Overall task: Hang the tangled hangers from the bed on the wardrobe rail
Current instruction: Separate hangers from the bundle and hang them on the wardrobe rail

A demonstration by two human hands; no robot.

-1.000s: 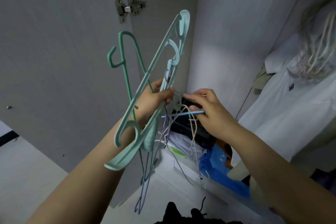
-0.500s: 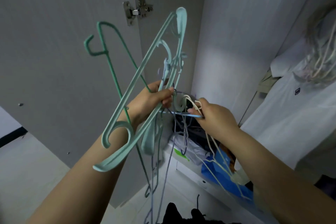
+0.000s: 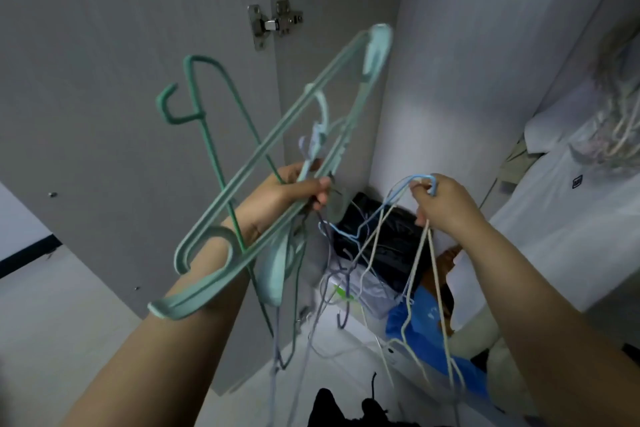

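A grey wardrobe door (image 3: 121, 97) stands open to the left of the hands, with a metal hinge (image 3: 275, 24) above them where the door meets the cabinet. Behind the hands rises the pale inner wall (image 3: 467, 73) of the wardrobe, lit by a soft bright patch. To the right hangs a white shirt (image 3: 568, 218). Below lie dark and blue clothes (image 3: 426, 315) in a heap, and a light floor (image 3: 41, 322) shows at lower left.

two bare forearms rise from the bottom corners of the frame — no sleeves, watch or bands show on either. the left hand (image 3: 291, 191) and right hand (image 3: 441, 204) carry no rings or gloves — short, unpainted nails show on the left fingertips.
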